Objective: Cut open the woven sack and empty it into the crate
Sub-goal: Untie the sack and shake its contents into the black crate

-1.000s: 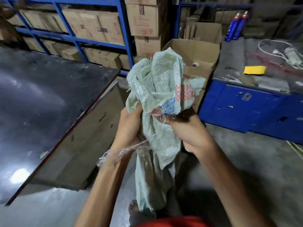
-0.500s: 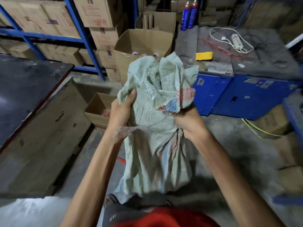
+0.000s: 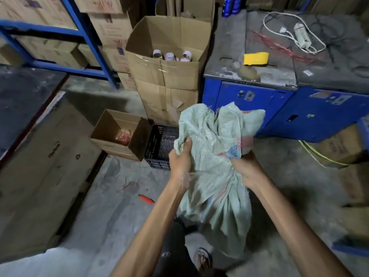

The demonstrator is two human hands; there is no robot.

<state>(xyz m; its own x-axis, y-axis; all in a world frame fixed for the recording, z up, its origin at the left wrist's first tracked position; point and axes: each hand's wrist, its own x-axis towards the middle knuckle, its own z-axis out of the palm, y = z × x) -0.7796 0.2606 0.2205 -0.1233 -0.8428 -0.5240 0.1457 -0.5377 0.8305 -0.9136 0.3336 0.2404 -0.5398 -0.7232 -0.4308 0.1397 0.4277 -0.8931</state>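
A crumpled pale green woven sack (image 3: 211, 148) with a red and blue print hangs limp between my hands above the floor. My left hand (image 3: 180, 159) grips its left edge, with a bit of clear plastic film at the wrist. My right hand (image 3: 246, 169) clutches its bunched right side near the print. A black plastic crate (image 3: 159, 144) stands on the floor just beyond and left of the sack, partly hidden by it. A red-handled cutter (image 3: 146, 199) lies on the concrete floor left of my left forearm.
A small open carton (image 3: 117, 134) with red items sits left of the crate. Behind stands a tall open carton (image 3: 169, 62) with rolls. A blue machine (image 3: 279, 108) with a grey top is at right; a dark table (image 3: 22, 96) and blue shelving (image 3: 87, 37) at left.
My view has swung down and to the right, bringing the crate and the cutter into sight. The sack has come lower, and both hands keep their hold on it.
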